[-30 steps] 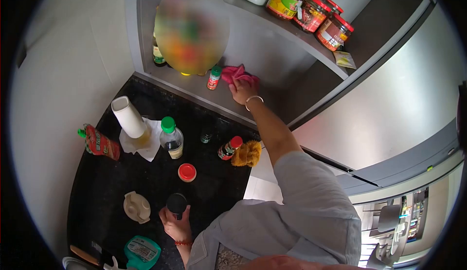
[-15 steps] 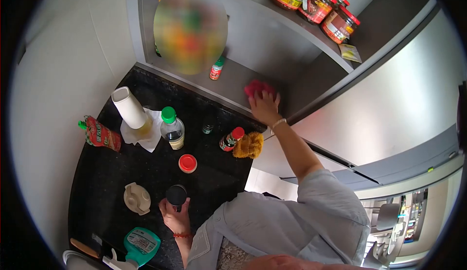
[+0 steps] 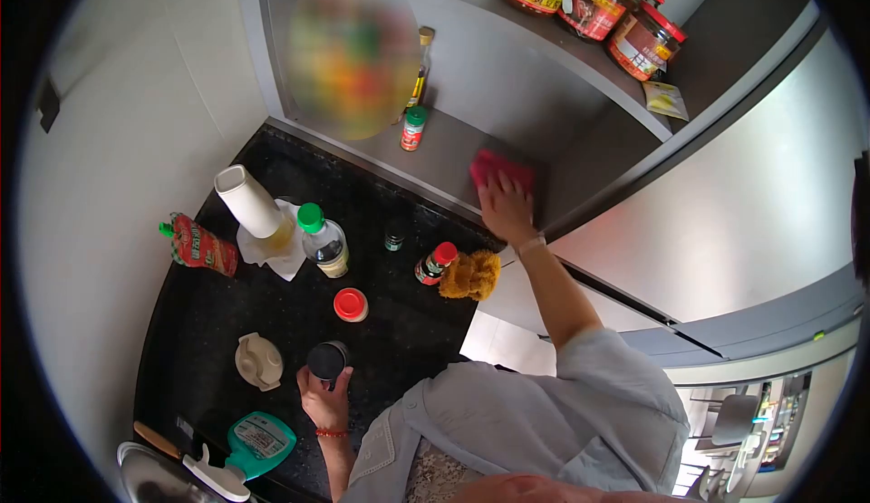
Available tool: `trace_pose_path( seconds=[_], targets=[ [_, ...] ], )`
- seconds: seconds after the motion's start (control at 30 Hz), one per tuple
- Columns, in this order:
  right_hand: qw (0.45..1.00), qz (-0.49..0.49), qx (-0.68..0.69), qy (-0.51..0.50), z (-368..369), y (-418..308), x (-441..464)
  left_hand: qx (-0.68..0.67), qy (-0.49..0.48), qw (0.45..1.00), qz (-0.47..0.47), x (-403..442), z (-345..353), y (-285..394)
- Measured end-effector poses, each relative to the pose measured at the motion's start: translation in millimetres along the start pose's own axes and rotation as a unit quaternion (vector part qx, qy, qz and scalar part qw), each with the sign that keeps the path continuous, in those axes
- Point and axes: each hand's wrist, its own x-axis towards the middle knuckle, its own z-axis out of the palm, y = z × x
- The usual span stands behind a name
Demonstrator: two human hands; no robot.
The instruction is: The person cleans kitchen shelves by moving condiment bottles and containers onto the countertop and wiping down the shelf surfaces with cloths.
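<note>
My right hand [image 3: 507,208] presses a pink cloth [image 3: 500,173] flat on the lower shelf [image 3: 453,154], near its right end. To the left of the cloth stands a small bottle with a green cap [image 3: 412,130], and behind it a slim bottle with yellow contents [image 3: 420,77]. My left hand [image 3: 324,401] is wrapped round a black-lidded container [image 3: 327,361] on the black counter [image 3: 381,331]. Just above that container sits a red-lidded jar [image 3: 351,304].
On the counter are a green-capped bottle [image 3: 324,242], a white bottle [image 3: 246,201], a red pouch [image 3: 201,246], a red-capped bottle [image 3: 436,263], an orange-brown cloth [image 3: 469,275], a beige lid [image 3: 259,362] and a teal spray bottle [image 3: 261,440]. Jars [image 3: 594,3] line the upper shelf.
My right hand and the pink cloth have moved right along the lower shelf, away from the small green-capped bottle. My left hand still holds the black-lidded container. The view has shifted slightly.
</note>
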Motion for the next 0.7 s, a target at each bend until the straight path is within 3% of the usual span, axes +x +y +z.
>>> trace_pose_path(
  seconds=[0.03,0.1,0.17,0.27,0.33,0.43,0.53,0.7],
  targets=[
    [0.999,0.018,-0.025,-0.016,-2.6,-6.7,25.1,0.008,0.011,1.0,-0.001,-0.6,2.7,-1.2],
    [0.998,-0.055,0.006,0.006,18.4,-18.5,79.6,0.009,0.023,1.0,0.016,-1.5,5.7,-6.1],
    [0.997,-0.067,0.024,-0.002,29.3,-38.6,127.6,0.016,0.031,0.999,0.02,-0.5,9.8,-2.6],
    [0.997,-0.068,0.044,-0.002,30.4,-46.2,150.0,0.036,0.02,0.999,0.012,-0.7,3.7,4.8],
    [0.997,-0.058,0.057,-0.003,21.3,-43.2,122.5,0.039,0.007,0.999,-0.001,0.1,1.0,10.2],
    [0.989,-0.143,0.012,0.026,25.1,-28.8,56.9,0.025,0.004,1.0,-0.007,-0.7,1.9,3.4],
    [0.963,-0.262,0.064,0.018,3.6,-21.8,1.7,0.04,0.013,0.999,0.012,-0.6,1.3,4.4],
    [0.979,-0.179,-0.096,0.027,-11.9,28.7,-76.8,0.027,0.004,0.999,0.042,-1.3,2.4,0.0]
  ],
)
